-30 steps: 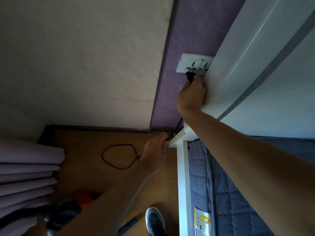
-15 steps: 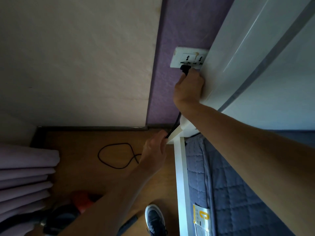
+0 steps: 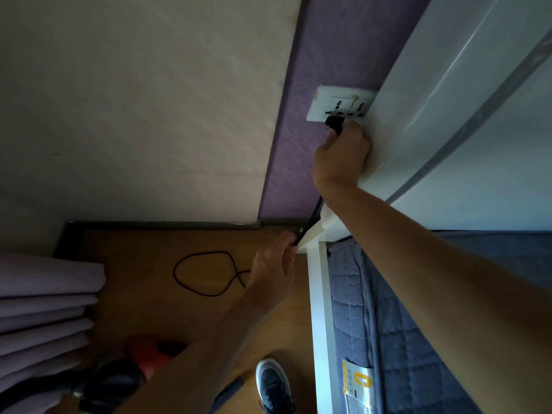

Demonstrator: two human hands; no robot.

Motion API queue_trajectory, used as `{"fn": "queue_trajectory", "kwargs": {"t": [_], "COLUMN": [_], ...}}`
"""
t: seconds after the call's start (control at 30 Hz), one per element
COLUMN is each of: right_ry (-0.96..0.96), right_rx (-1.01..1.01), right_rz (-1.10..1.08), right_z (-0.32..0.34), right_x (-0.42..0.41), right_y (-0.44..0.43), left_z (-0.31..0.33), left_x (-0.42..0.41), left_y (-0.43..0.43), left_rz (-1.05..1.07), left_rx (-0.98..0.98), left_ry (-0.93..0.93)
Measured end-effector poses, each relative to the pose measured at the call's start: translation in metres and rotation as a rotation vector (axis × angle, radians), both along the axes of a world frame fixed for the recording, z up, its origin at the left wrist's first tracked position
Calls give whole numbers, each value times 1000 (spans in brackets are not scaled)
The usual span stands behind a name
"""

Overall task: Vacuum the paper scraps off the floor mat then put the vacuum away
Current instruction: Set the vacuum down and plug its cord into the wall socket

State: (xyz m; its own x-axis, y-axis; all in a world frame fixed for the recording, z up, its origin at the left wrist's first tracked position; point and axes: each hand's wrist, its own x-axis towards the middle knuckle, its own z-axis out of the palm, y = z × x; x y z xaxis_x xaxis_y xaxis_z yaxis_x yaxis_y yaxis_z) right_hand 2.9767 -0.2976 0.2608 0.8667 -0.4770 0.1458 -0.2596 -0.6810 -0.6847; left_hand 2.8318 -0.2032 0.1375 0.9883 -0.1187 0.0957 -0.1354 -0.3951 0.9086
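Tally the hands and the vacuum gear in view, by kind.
bare hands: 2 (left hand, right hand)
black plug: 1
black power cord: 1
white wall socket plate: 1
red-and-black vacuum cleaner: 1
total: 6

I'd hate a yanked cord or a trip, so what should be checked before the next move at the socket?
1. Right hand grips plug at socket: ok.
2. Plug fully seated: cannot tell.
3. Left hand holds cord lower down: ok.
4. Cord slack, with a loop lying on floor: ok.
5. Loop apart from shoe: ok.
6. Vacuum switched off: cannot tell, it is dim and partly hidden.
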Motion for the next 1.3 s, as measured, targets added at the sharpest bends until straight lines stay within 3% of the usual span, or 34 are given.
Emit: {"fn": "queue_trajectory", "kwargs": {"t": [0.4, 0.63, 1.3], "right_ry": [-277, -304, -371], "right_rx": [259, 270, 304], "right_rz": [-139, -133, -181], "right_z": [-18, -22, -42], "right_x": [0, 3, 12], "right_y": [9, 11, 13], "left_z": [5, 1, -15], "left_x": [-5, -8, -3], "left_y": [2, 3, 4], "left_rz": [28, 29, 63], "left_rx": [-11, -86, -56], "left_ry": [13, -18, 35]}}
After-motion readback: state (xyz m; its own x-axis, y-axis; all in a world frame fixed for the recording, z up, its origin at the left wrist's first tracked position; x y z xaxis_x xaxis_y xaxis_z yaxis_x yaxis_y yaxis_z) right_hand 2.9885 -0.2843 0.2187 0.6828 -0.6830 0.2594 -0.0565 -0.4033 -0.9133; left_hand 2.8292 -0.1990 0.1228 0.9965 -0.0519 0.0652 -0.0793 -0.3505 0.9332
